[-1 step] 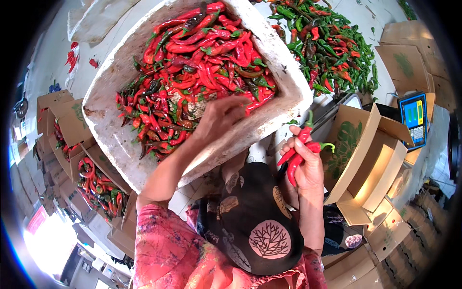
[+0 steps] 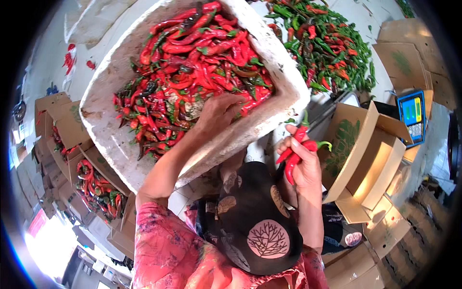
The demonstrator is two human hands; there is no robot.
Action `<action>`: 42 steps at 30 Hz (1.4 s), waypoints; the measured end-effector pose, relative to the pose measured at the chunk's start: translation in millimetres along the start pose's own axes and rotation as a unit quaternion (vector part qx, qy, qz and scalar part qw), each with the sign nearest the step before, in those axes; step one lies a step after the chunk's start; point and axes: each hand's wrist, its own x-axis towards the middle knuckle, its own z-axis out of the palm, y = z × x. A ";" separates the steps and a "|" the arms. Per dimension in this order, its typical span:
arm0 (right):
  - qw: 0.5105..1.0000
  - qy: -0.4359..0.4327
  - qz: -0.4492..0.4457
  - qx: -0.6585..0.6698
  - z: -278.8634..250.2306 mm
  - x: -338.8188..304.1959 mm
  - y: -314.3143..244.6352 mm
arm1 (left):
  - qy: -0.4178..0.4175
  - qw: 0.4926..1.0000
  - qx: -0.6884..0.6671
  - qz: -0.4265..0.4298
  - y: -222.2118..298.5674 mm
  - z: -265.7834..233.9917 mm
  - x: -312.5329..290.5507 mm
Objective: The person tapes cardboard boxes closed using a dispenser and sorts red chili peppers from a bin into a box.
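Room: packing area w/ pale floor, cardboard boxes all round, bright glare lower left.
Surface: can't tell what carries the big white foam crate (image 2: 108, 139); it sits tilted in front of the person, long side running up to the right.
Crate contents: red chillies (image 2: 192, 62) heaped w/ some green & dark ones mixed in; too many to count. Bare foam shows at the lower left end, so that end looks thinned out.
Left hand (image 2: 219, 113): reaching into the crate, fingers curled down among the chillies near the lower rim; can't tell if it has closed on one.
Right hand (image 2: 303, 164): raised beside the crate's right corner, fingers wrapped round a small bunch of red chillies (image 2: 294, 154), approx 3–4, stems up, one green stem curling right.
Open box (image 2: 370, 159): brown carton just right of the right hand, flaps open, inside looks empty as far as I can see.
Scale (image 2: 411, 118): 1 blue-faced weighing scale past the carton, far right.
Loose pile (image 2: 332, 43): green & red chillies spread on the floor top right, apart from the crate.
Filled cartons (image 2: 94, 185): at least 2 on the left holding mixed chillies.
Progress, my read: sorting is mid-way at best; most of the crate is left to pick, the near carton not yet filled.
Person: dark cap (image 2: 255, 216), pink patterned sleeve (image 2: 163, 250).
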 end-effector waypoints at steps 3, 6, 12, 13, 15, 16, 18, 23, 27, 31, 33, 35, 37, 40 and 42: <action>0.999 -0.034 0.022 0.027 -0.4 3.7 2.1 | -0.097 0.966 0.238 0.023 -43.8 47.1 2.6; 0.998 -0.034 0.020 0.041 -0.4 2.7 0.2 | -0.209 0.920 0.333 -0.001 -61.9 64.4 8.7; 0.999 0.025 0.030 0.025 -11.5 -1.5 3.8 | 0.013 0.997 0.003 -0.073 -5.3 25.0 3.2; 0.999 0.031 0.038 0.009 -9.0 -3.4 2.7 | 0.014 0.999 -0.012 -0.042 16.2 13.6 2.4; 0.999 -0.003 0.044 0.029 -0.5 -3.3 -0.6 | 0.018 0.999 -0.040 0.025 63.4 -0.7 1.1; 0.998 -0.024 0.048 0.037 4.6 -2.4 -2.7 | 0.011 0.996 -0.075 0.044 80.7 1.0 -3.2; 0.998 -0.050 0.019 0.019 8.0 -1.1 -3.8 | -0.005 0.990 -0.073 0.120 96.8 0.7 -6.1; 0.999 -0.013 -0.022 0.033 7.7 -10.7 -5.1 | -0.031 0.941 -0.069 0.329 120.2 5.6 0.7; 0.986 0.055 -0.136 -0.081 -22.1 -58.7 -43.2 | -0.092 0.869 0.176 0.453 165.6 7.3 22.1; 0.917 0.171 -0.316 -0.171 -50.4 -117.4 -96.6 | -0.323 0.711 0.423 0.459 198.2 37.7 33.7; 0.890 0.182 -0.322 -0.267 -50.9 -136.5 -122.3 | -0.416 0.678 0.472 0.381 159.8 107.9 39.0; 0.881 0.159 -0.304 -0.327 -60.9 -147.8 -142.4 | -0.469 0.631 0.536 0.308 119.5 210.8 60.5; 0.830 0.253 -0.299 -0.397 -88.2 -150.2 -148.4 | -0.506 0.535 0.610 0.294 128.7 250.2 67.8; 0.776 0.301 -0.290 -0.473 -122.0 -138.2 -147.5 | -0.519 0.437 0.679 0.280 132.7 262.0 69.8; 0.758 0.266 -0.268 -0.532 -149.0 -130.4 -147.3 | -0.527 0.391 0.703 0.277 135.3 261.7 69.5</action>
